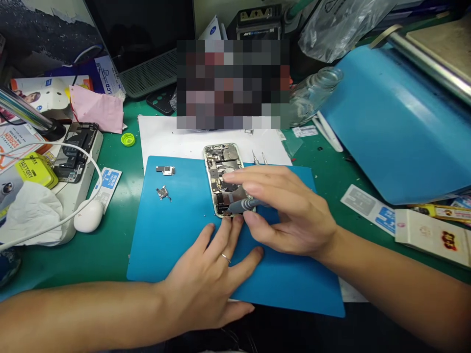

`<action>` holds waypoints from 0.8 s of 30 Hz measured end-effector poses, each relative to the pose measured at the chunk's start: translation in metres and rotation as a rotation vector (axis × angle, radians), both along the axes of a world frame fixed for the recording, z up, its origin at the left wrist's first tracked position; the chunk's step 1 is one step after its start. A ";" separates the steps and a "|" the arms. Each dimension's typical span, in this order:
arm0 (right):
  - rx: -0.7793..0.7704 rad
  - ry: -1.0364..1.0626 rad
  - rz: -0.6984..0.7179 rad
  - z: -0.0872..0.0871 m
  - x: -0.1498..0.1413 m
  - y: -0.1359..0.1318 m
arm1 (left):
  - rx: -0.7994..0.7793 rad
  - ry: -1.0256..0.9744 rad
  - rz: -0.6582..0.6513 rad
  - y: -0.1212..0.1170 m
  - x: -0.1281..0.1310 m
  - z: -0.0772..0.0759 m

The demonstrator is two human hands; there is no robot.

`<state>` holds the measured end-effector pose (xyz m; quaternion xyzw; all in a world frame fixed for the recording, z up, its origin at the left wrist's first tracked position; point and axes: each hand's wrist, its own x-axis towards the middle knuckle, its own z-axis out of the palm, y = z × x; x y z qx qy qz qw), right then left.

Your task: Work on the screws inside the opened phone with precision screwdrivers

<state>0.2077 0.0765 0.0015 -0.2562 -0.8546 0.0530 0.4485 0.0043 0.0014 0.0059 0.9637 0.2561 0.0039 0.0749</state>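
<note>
An opened smartphone [216, 169] lies on the blue mat [176, 235], its inner boards and a round coil showing. My right hand [290, 211] comes over it from the right and grips a grey screwdriver [241, 206] between thumb and fingers. The tool slants low across the phone's bottom end; its exact contact point is too small to tell. Spread out flat, my left hand [217, 269] rests on the mat, two fingertips touching the phone's lower edge. A small metal bracket [165, 170] and a small perforated part [163, 192] lie left of the phone.
Two thin driver tips [259, 158] lie beyond my right hand. On the left are a white charger [89, 215] with its cable, a second opened phone [76, 152] and a green cap [128, 139]. A glass jar [312, 95] and a large blue sheet [382, 127] occupy the right.
</note>
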 end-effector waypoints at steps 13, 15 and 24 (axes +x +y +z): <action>0.007 0.007 0.052 -0.003 -0.005 -0.001 | -0.019 -0.005 0.000 0.001 -0.001 -0.001; -0.007 0.007 0.048 -0.004 -0.006 -0.002 | -0.010 -0.018 0.004 0.000 -0.001 -0.002; -0.046 0.000 0.053 -0.002 -0.003 -0.001 | -0.022 -0.018 0.007 0.001 0.000 0.001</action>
